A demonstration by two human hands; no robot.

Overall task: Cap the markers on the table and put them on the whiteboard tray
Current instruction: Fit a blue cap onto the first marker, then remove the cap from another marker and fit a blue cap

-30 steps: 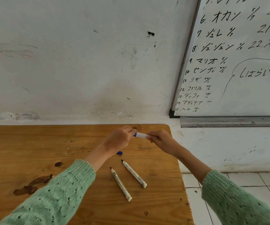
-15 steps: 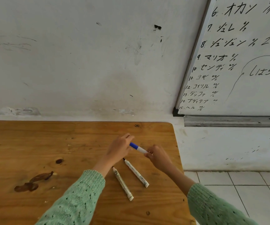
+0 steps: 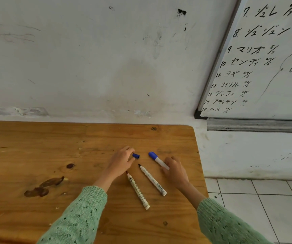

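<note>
My right hand (image 3: 176, 170) rests low over the wooden table (image 3: 36, 155), its fingers curled around the rear end of the blue-capped marker (image 3: 157, 160); the marker points away from me and to the left, and I cannot tell whether its barrel lies on the wood or is lifted just clear of it. My left hand (image 3: 121, 162) sits to the left of that marker, fingers loosely bent, with the fingertips (image 3: 131, 149) right at a loose blue cap (image 3: 136, 156); thumb and fingers look to be closing on it, but I cannot tell if they grip it or only touch it. The cap lies just left of the capped marker's blue end, a small gap between them. Nearer to me than the capped marker, two uncapped markers lie flat on the table, both angled with tips toward the hands: the black-tipped marker (image 3: 152, 180) sits just below the capped one, close to my right hand, and the red-tipped marker (image 3: 138, 191) lies to its left, its tip beside my left wrist. Well beyond the capped marker, up and to the right on the wall, runs the metal whiteboard tray (image 3: 256, 125) under the whiteboard (image 3: 264, 67).
</note>
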